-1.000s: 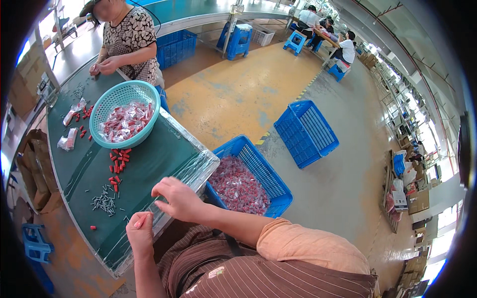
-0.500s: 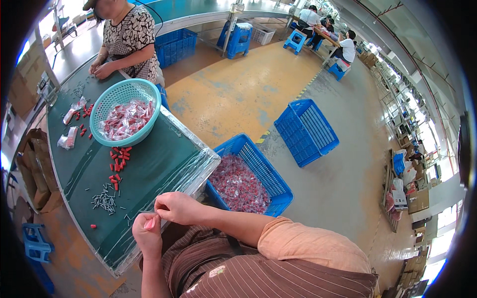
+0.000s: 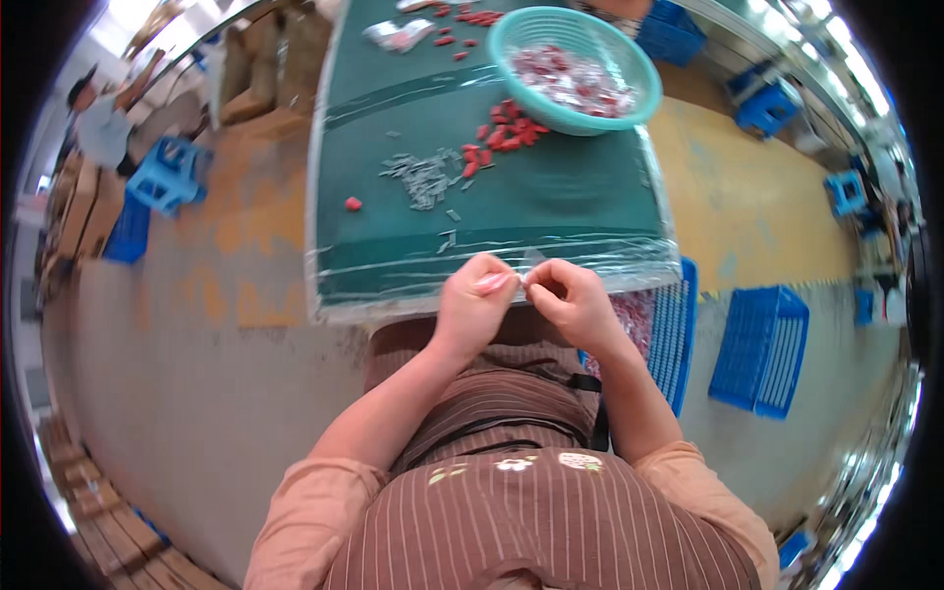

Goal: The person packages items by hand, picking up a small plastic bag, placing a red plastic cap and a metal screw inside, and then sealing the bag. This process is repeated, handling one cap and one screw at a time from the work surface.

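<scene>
- The left hand (image 3: 472, 310) and right hand (image 3: 578, 303) meet fingertip to fingertip, thumbs and forefingers pinched together on a small pale piece (image 3: 521, 280), too blurred to name; a pinkish patch shows at the left thumb.
- That piece is at the near edge of a green table (image 3: 575, 211).
- The table stands on a grey floor (image 3: 226, 393) with worn yellow areas.
- On the tabletop, grey pins (image 3: 425, 182) lie in a loose heap, with red caps (image 3: 509, 143) just beyond and a lone red cap (image 3: 353, 204) off to the left.
- A round basket (image 3: 592, 125) beyond them holds clear packets with red inside.
- A blue crate (image 3: 674, 339) of similar packets is partly hidden by the right hand and arm; a second blue crate (image 3: 757, 349) sits further right.
- Blue stool (image 3: 167, 179) and a seated person (image 3: 100, 123) are well to the left.
- The basket is turquoise plastic, its packets shiny and crinkled; the caps are short and stubby, the pins thin, and glossy tape (image 3: 393, 270) wrinkles along the table edge.
</scene>
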The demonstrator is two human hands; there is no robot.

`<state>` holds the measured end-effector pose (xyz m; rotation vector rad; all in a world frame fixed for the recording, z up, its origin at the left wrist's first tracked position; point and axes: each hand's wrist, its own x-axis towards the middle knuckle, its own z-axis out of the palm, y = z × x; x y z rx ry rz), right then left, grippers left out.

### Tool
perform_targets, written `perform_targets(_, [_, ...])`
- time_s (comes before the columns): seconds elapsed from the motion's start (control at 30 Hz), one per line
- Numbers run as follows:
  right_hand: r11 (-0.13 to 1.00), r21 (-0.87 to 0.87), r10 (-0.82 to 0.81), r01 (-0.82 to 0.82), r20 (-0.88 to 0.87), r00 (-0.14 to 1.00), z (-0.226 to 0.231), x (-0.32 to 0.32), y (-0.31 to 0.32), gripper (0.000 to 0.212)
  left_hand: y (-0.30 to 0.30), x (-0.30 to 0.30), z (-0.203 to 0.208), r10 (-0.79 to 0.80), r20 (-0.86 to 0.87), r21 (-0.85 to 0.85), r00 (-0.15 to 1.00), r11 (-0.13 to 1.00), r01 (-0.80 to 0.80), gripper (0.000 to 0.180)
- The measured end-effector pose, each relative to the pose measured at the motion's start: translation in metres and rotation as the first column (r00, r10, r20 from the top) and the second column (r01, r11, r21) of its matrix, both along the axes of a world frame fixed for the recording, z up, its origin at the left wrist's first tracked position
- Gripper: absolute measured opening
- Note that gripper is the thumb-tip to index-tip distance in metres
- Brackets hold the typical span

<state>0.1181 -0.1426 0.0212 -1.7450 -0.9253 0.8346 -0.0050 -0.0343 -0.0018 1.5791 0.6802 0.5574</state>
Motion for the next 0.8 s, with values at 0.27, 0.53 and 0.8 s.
perform_targets(0.27, [0.975,0.103,0.147,-0.195,0.356,0.923,-0.015,-0.006,0.061,0.01,0.03,-0.049,-0.016,0.036,-0.008,-0.187,0.999,0.982,-0.037,0.011])
perform_targets(0.53, [0.941,0.021,0.143,-0.338,0.881,0.451,-0.036,0.033,0.153,0.014,0.068,-0.079,-0.004,0.2,-0.032,-0.281,0.979,0.939,-0.201,0.008])
perform_targets(0.8, [0.845,-0.368,0.426,-0.389,0.902,0.073,-0.03,0.043,0.188,0.007,0.088,-0.102,-0.022,0.272,-0.011,-0.303,0.962,0.916,-0.262,0.007])
